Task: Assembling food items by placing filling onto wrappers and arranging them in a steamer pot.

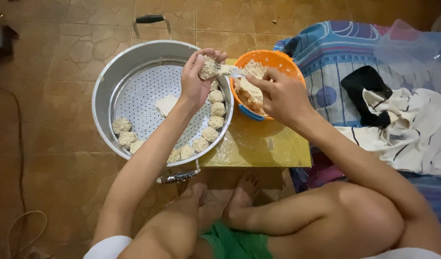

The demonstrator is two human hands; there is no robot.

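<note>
Above the steamer pot (pixel 115 72) rim, left hand (pixel 195 79) cups a half-filled dumpling (pixel 210 68), fingers curled around it. Right hand (pixel 278 93), closed on a fork (pixel 230 71), comes from the right w/ tines touching the dumpling; filling bowl (pixel 283 60) is just beside.

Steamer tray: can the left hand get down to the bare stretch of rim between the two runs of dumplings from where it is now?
Probably yes. The left hand holds a dumpling right above the steamer tray, and nothing lies between it and the bare holes below; only the white wrapper sits nearby.
</note>
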